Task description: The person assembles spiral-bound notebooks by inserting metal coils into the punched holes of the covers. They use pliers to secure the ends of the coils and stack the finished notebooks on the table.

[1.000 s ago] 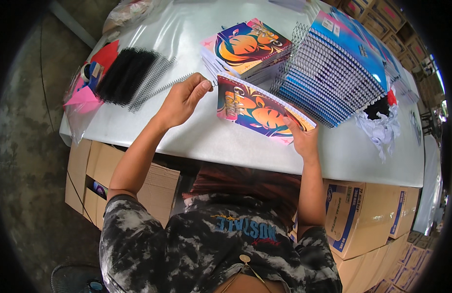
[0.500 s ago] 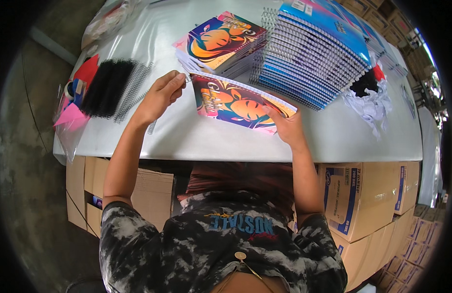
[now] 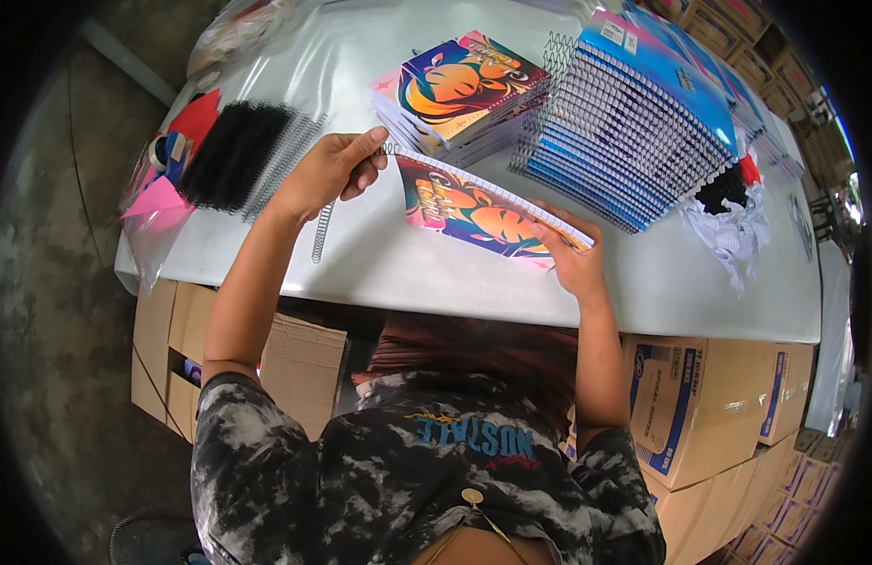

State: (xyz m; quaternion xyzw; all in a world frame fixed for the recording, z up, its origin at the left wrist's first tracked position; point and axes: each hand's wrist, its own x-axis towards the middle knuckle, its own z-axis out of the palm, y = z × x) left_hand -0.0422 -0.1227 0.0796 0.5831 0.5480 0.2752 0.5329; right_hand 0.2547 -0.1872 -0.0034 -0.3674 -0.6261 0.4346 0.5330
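Note:
My left hand (image 3: 342, 171) is closed, thumb and fingers pinching a thin wire spiral (image 3: 390, 149) at the upper left corner of a notebook (image 3: 473, 209). That notebook has an orange, purple and pink illustrated cover and a row of binding holes along its far edge. At its other end, my right hand (image 3: 570, 250) grips the corner, holding the notebook tilted above the table. Below my left wrist another stretch of spiral (image 3: 323, 234) shows; whether it joins the one in my fingers I cannot tell.
Just beyond my hands stands a stack of matching notebooks (image 3: 469, 85). Right of it rises a tall pile of blue spiral-bound notebooks (image 3: 624, 132), with crumpled white paper (image 3: 733, 226) beside it. Black spirals (image 3: 233, 155) lie at left, near pink sheets (image 3: 158, 207). Cardboard boxes (image 3: 709, 395) sit under the table (image 3: 473, 292).
The view has shifted a little, so the table items appear further right. My left hand has turned at the notebook's corner, and more of the spiral shows beside its fingertips.

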